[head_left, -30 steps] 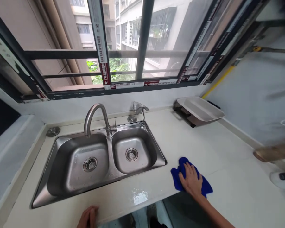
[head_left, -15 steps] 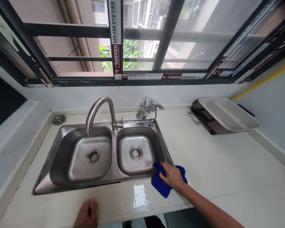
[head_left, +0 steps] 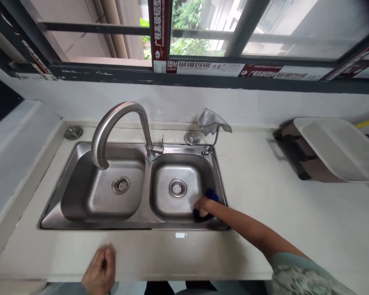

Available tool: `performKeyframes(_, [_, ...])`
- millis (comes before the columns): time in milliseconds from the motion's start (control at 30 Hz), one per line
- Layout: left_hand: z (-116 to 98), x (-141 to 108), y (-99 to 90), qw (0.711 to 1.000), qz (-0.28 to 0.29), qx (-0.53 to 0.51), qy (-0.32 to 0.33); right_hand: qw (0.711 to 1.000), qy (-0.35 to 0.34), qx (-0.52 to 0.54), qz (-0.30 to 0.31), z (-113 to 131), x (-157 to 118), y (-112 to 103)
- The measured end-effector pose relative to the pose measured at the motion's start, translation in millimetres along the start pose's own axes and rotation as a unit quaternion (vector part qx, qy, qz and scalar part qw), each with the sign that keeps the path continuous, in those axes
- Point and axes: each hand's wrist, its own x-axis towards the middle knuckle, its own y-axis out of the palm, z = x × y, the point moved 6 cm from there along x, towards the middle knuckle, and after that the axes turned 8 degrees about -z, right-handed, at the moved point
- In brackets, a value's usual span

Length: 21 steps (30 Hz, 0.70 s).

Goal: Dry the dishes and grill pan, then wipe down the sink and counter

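Note:
My right hand [head_left: 204, 205] is down inside the right basin [head_left: 162, 180], at its front right corner, with its fingers closed on a blue cloth [head_left: 212, 195]. Part of the cloth is hidden under the hand. Curled into a loose fist, my left hand [head_left: 101, 266] rests at the counter's front edge, in front of the left basin [head_left: 103, 192], with nothing visible in it. A small wet patch [head_left: 181, 235] shines on the counter in front of the right basin.
A curved metal faucet [head_left: 119, 108] rises behind the basins. Two drain stoppers [head_left: 73, 132] lie along the back ledge. A grey mesh cloth [head_left: 213, 121] hangs on a thin spout. A brown rack with a pale tray [head_left: 338, 147] stands at the right, below the window.
My right hand has moved with the blue cloth from the sink's front right rim down into the right basin. The view has shifted closer. My left hand is still closed.

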Motion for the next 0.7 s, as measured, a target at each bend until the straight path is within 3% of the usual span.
performKeyframes(100, [1,-3,-0.6,0.999,-0.026,0.015,0.012,0.996,-0.052,-0.026,0.075,14,9,27])
performKeyframes(167, [0,-5,-1.3,0.999,-0.040,0.012,0.026,0.992,-0.091,-0.035,0.084,29,14,37])
performKeyframes(367, [1,-9,-1.7,0.999,-0.041,0.029,0.017,0.978,-0.204,-0.041,0.006,108,45,41])
performKeyframes(467, [3,-10,-1.3,0.999,-0.026,0.038,0.012,0.974,-0.213,-0.044,-0.055,134,69,33])
performKeyframes(567, [6,-11,-1.2,0.999,-0.010,0.036,0.009,0.977,-0.176,-0.046,-0.113,133,95,23])
performKeyframes(700, [10,-12,-1.9,1.000,0.006,0.020,-0.012,0.980,-0.087,-0.052,-0.172,101,129,4])
